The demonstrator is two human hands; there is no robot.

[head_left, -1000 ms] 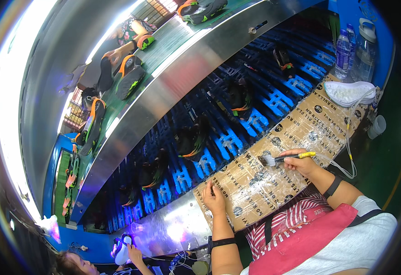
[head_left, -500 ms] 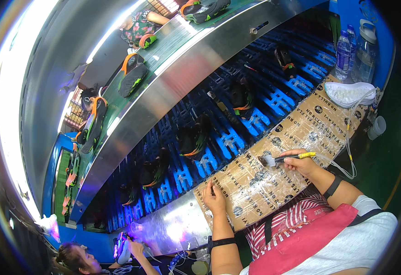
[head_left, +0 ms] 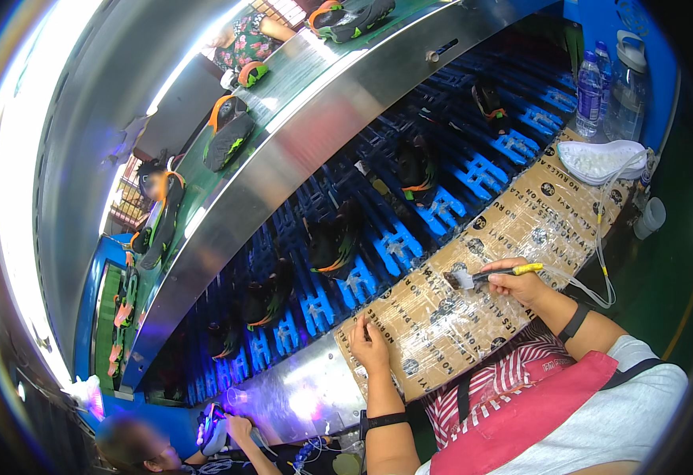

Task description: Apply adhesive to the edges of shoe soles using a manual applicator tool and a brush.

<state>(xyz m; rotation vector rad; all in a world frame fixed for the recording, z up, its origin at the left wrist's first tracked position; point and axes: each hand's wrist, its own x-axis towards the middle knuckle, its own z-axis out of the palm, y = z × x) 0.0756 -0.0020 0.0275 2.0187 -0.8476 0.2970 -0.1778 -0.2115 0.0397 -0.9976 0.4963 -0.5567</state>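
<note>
A worker's right hand closes around the yellow handle of a small brush, its bristles resting on a cardboard sheet covered in clear tape and printed round marks. The left hand lies flat and open on the near-left part of the same sheet, fingers spread, holding nothing. A white shoe sole sits at the sheet's far right end, with a thin clear tube running from it along the right edge of the sheet, past the brush hand. Two plastic water bottles stand just beyond the sole, and a white cup sits off the sheet's right edge. Beyond the sheet, dark shoes with orange trim ride a blue slatted conveyor; past that, more shoes travel on a steel-edged green belt. To the sheet's near left, another person's hand works under violet light.
</note>
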